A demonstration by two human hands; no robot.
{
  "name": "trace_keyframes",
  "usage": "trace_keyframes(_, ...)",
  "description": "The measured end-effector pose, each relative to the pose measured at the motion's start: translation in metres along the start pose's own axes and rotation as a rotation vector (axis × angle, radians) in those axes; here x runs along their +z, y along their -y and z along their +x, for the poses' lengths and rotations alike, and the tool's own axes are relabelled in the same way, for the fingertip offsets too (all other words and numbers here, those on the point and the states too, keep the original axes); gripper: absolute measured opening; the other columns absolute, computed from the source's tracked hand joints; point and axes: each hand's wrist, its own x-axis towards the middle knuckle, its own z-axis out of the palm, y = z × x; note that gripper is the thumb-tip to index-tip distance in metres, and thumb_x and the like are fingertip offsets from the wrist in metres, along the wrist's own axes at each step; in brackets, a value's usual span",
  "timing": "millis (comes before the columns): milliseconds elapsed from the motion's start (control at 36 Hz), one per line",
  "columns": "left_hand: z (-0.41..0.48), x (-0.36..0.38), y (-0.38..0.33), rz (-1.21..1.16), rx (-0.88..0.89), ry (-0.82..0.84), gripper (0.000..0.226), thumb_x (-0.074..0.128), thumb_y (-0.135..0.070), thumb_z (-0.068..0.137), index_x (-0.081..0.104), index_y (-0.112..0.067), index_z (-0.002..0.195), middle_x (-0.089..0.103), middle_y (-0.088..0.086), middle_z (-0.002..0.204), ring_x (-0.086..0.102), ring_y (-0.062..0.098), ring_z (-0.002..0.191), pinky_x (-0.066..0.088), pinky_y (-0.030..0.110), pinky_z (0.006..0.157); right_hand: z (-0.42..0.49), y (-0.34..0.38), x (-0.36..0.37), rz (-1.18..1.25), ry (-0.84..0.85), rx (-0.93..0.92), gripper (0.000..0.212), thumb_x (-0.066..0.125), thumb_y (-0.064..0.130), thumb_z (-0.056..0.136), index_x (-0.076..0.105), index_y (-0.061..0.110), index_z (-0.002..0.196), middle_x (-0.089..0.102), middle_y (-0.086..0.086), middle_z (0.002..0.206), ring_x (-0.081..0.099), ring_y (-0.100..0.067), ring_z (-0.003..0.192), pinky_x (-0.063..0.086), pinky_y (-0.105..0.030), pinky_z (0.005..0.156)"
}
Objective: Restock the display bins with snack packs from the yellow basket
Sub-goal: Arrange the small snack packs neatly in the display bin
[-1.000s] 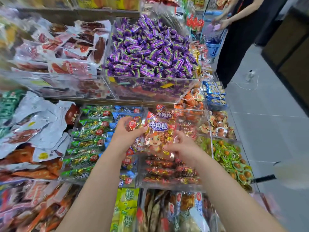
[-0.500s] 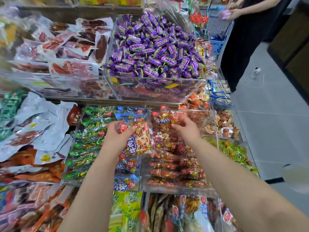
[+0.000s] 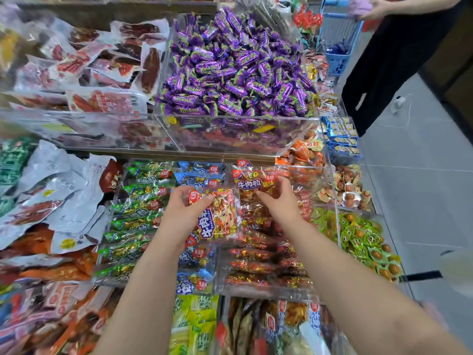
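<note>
Two red snack packs, one per hand now; a second ago both hands held them bunched together. Nearest, the left hand (image 3: 179, 213) has its fingers clamped on the near pack (image 3: 217, 221), held over the bins. Farther, the right hand's (image 3: 280, 203) fingers pinch the second pack (image 3: 252, 181) at the rear of the red-pack bin (image 3: 268, 293). Placement looks underway.

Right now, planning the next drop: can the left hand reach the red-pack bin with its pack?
Probably yes. The left hand holds its beef-cube pack at the left edge of the open-topped red-pack bin; the right hand, holding a second pack, occupies only its far end.
</note>
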Motion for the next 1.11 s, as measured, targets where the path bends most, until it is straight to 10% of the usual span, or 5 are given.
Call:
trace_keyframes(250, -0.001, 0.008, -0.003, 0.045, 0.009, 0.031, 0.055, 0.069, -0.025, 0.088, 0.038, -0.028, 0.132, 0.042, 0.011, 0.143, 0.055, 0.031, 0.119, 0.046, 0.051, 0.101, 0.002, -0.005, -0.02, 0.106, -0.023, 0.036, 0.063, 0.074, 0.034, 0.079, 0.044, 0.033, 0.134, 0.048, 0.015, 0.121, 0.045, -0.008, 0.114, 0.035, -0.025, 0.092)
trace_keyframes(500, -0.005, 0.008, -0.009, -0.055, -0.004, 0.193, 0.025, 0.069, -0.013, 0.086, 0.062, -0.01, 0.11, 0.073, 0.008, 0.092, 0.071, 0.014, 0.071, 0.055, 0.028, 0.06, -0.023, -0.005, -0.019, 0.193, -0.311, -0.021, 0.014, 0.065, 0.026, 0.086, 0.059, 0.025, 0.098, 0.061, 0.005, 0.107, 0.057, -0.009, 0.1, 0.047, -0.028, 0.09)
trace_keyframes(667, -0.009, 0.018, -0.021, 0.368, 0.151, 0.414, 0.021, 0.075, -0.035, 0.08, 0.071, -0.022, 0.096, 0.076, -0.011, 0.09, 0.07, 0.007, 0.087, 0.052, 0.023, 0.081, -0.045, 0.032, -0.034, -0.019, 0.447, -0.169, 0.032, 0.074, 0.051, 0.068, 0.063, 0.054, 0.097, 0.067, 0.023, 0.101, 0.063, 0.003, 0.093, 0.053, -0.022, 0.083)
trace_keyframes(833, -0.01, 0.028, -0.035, 0.618, 0.205, 0.404, 0.023, 0.074, -0.05, 0.077, 0.067, -0.031, 0.087, 0.07, -0.019, 0.068, 0.063, -0.003, 0.06, 0.044, 0.018, 0.055, -0.045, 0.028, -0.048, -0.15, 0.487, -0.113, 0.028, 0.078, 0.042, 0.07, 0.066, 0.021, 0.083, 0.061, 0.012, 0.072, 0.056, -0.005, 0.062, 0.044, -0.023, 0.062)
trace_keyframes(1111, 0.0, 0.024, -0.012, 0.698, 0.347, 0.041, 0.059, 0.069, -0.032, 0.087, 0.047, -0.021, 0.14, 0.052, -0.005, 0.139, 0.049, 0.014, 0.127, 0.04, 0.032, 0.103, -0.018, -0.004, -0.029, 0.021, 0.132, 0.099, 0.05, 0.07, 0.029, 0.084, 0.05, 0.022, 0.129, 0.047, 0.015, 0.112, 0.056, -0.001, 0.089, 0.046, -0.018, 0.074)
